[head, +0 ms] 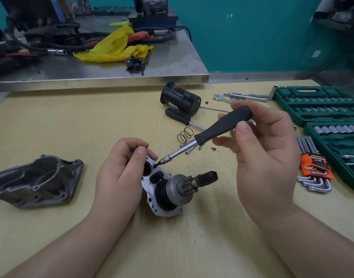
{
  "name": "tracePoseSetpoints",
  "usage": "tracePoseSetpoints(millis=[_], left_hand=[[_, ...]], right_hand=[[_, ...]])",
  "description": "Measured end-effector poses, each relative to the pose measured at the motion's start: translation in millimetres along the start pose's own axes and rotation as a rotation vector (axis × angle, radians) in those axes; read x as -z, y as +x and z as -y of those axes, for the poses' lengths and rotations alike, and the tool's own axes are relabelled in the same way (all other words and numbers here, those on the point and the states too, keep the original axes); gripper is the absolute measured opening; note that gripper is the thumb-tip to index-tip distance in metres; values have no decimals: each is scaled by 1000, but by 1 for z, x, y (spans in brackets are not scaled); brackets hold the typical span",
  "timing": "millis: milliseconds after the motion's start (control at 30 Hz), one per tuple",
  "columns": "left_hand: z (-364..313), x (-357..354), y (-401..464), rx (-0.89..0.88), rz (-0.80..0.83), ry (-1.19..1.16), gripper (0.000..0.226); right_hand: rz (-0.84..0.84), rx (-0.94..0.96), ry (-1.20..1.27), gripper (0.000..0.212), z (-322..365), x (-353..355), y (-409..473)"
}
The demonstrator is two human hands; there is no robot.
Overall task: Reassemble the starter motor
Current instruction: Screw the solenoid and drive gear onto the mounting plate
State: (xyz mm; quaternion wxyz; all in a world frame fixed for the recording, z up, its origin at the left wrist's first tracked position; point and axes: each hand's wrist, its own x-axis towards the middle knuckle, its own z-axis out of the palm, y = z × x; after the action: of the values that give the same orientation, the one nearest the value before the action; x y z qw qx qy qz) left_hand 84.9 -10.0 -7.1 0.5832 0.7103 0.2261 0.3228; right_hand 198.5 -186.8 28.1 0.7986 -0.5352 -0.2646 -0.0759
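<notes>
Head cam looking down: right hand (266, 149) has fingers wrapped round a screwdriver (222, 125) handle, bit tip sitting on a small screw (155, 165) in the plate (152, 185). Left hand (122, 167) is closed on the plate's top edge, thumb and fingers pinching it, keeping it tilted on the table (72, 121). Pinion gear (184, 186) sticks out toward the right. Grey housing (37, 181) lies off to the left, black motor body (181, 99) further back, spring (185, 135) and loose bolts (189, 147) between, socket set (320, 105) far right.
</notes>
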Motion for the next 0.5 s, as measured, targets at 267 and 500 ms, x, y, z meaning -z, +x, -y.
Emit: tracePoseSetpoints(millis=[267,500], left_hand=[[1,1,1,4,5,-2,16],[1,2,1,-6,14,13,16]], right_hand=[[-56,5,-10,20,1,-3,2],[19,29,36,23,3,3,1]])
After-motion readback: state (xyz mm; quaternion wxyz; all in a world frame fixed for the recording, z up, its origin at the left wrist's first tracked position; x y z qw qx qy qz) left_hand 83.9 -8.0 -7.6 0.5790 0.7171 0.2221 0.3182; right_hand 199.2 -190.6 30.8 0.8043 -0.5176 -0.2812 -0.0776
